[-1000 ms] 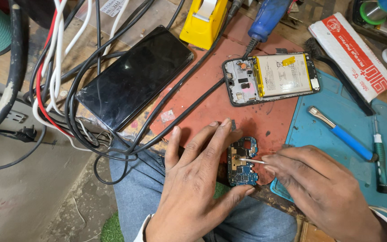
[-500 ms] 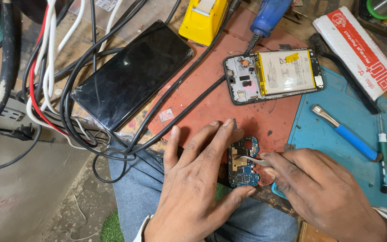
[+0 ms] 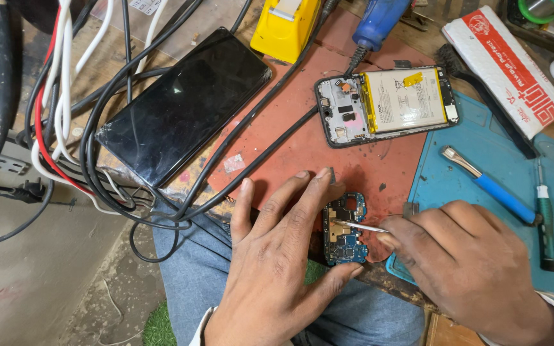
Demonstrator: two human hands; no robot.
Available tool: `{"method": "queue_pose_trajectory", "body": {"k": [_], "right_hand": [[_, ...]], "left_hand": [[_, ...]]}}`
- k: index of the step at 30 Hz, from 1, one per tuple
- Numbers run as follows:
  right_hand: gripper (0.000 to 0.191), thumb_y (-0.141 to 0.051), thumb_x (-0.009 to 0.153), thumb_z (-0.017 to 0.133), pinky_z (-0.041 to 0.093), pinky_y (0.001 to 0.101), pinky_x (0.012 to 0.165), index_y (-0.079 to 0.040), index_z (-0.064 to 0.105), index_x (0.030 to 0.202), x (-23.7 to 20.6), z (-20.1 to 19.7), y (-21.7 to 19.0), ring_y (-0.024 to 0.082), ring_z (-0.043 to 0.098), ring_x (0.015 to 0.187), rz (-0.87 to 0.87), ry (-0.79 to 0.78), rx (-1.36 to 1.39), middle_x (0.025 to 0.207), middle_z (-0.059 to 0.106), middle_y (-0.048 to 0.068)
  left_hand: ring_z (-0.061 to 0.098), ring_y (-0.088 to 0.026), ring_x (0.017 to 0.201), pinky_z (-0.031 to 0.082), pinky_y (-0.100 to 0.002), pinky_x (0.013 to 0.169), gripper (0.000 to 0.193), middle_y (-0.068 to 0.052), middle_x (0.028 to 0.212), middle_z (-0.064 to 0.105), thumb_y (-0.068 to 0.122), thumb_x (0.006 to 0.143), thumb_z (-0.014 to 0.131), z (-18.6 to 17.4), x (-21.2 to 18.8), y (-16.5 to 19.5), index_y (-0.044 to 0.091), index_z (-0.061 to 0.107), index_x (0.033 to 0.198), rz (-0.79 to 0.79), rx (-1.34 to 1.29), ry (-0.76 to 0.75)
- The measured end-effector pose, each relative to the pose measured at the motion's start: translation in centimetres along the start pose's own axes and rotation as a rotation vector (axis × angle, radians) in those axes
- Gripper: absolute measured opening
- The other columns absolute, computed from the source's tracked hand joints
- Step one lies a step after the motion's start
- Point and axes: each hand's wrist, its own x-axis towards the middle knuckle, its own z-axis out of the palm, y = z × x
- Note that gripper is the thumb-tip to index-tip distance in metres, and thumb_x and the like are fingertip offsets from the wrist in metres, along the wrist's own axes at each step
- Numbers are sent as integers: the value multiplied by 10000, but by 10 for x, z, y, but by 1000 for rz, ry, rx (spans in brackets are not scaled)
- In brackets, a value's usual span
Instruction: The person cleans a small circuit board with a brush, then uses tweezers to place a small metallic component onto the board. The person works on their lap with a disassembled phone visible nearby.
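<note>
We saw the left hand [image 3: 277,256] spread flat at the near edge of the counter [image 3: 302,154], its fingers [image 3: 302,192] open and splayed, the fingertips and thumb steadying a small blue circuit board [image 3: 344,230] that lay on the red mat [image 3: 354,160]. The right hand [image 3: 476,263] had its fingers pinched shut on thin metal tweezers [image 3: 360,226], whose tips rested on the middle of the board. Just behind the board lay an opened phone [image 3: 386,106] with its pale battery showing. A dark phone screen [image 3: 181,106] sat to the left among a tangle of black, white and red cables [image 3: 65,128]. On the blue mat [image 3: 456,173] to the right lay a blue-handled tool [image 3: 492,187] and a green-banded screwdriver [image 3: 546,218]. A yellow tape dispenser [image 3: 286,25] stood at the far edge.
</note>
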Motion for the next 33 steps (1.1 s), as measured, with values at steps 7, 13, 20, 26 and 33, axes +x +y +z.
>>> {"method": "queue_pose_trajectory", "body": {"k": [7, 13, 20, 26, 33], "right_hand": [[323, -203, 753, 767, 491, 360, 671, -92, 721, 1053, 2, 4, 2, 222, 594, 794, 82, -24, 133, 936, 684, 25], [245, -173, 763, 782, 498, 364, 632, -57, 722, 970, 6, 4, -2, 230, 613, 743, 152, -6, 206, 860, 697, 48], [208, -153, 784, 793, 494, 369, 621, -51, 729, 954, 8, 7, -6, 241, 614, 710, 155, 41, 181, 796, 672, 54], [229, -138, 777, 756, 503, 368, 637, -34, 717, 977, 4, 8, -4, 249, 617, 720, 114, 73, 168, 827, 682, 64], [174, -142, 888, 746, 480, 376, 605, 1, 684, 963, -3, 7, -4, 254, 611, 654, 318, 144, 309, 744, 639, 103]], "left_hand": [[437, -326, 1447, 68, -616, 1226, 977, -156, 1457, 588, 407, 808, 811, -1, 0, 0, -14, 345, 1556, -9, -13, -8], [434, -330, 1445, 60, -619, 1216, 982, -161, 1453, 584, 403, 801, 815, -1, 0, 0, -17, 341, 1552, -11, -14, -15], [437, -325, 1446, 70, -625, 1225, 991, -151, 1460, 589, 399, 803, 811, -2, 1, -1, -13, 331, 1565, -7, -21, -5], [432, -320, 1453, 73, -631, 1223, 990, -125, 1445, 613, 391, 809, 808, 0, -1, -2, -16, 322, 1569, -15, -35, -4], [455, -306, 1446, 109, -607, 1229, 967, -110, 1429, 625, 443, 814, 806, 2, 0, 0, 11, 369, 1560, -15, 13, 54]]}}
